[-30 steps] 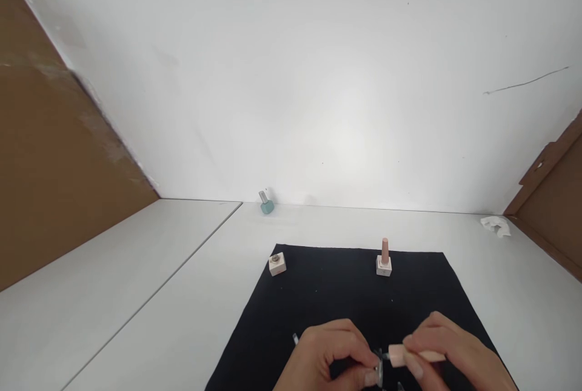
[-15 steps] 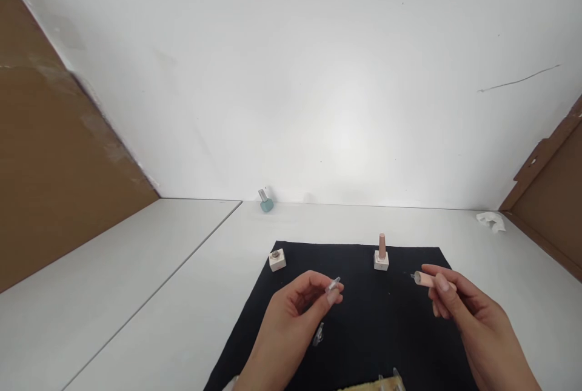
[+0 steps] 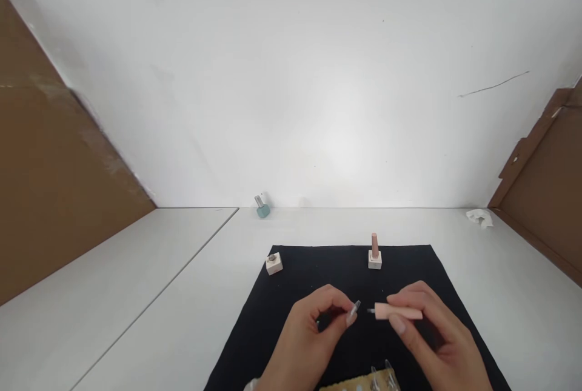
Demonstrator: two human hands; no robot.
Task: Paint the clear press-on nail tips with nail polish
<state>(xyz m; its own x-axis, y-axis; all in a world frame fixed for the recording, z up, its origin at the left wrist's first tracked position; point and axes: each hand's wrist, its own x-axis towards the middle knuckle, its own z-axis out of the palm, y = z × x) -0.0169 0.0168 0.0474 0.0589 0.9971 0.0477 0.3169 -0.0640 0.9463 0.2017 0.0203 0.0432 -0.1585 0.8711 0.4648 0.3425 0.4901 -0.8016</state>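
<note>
My left hand pinches a clear false nail tip between thumb and forefinger above the black mat. Facing it from the right, my right hand grips the pink cap of a nail polish brush. The short bristles point left, a small gap away from the nail tip. An uncapped polish bottle stands at the mat's far left corner. A capped bottle with a pink cap stands upright towards the far right.
A black mat covers part of the white table. At its near edge lies a yellowish board with clear nail tips standing on it. A teal polish bottle leans by the white wall; crumpled white tissue lies far right.
My right hand has brought the brush leftward and lower, close to the nail tip. My left hand has shifted slightly right and down, still pinching the tip. The view has tilted a little.
</note>
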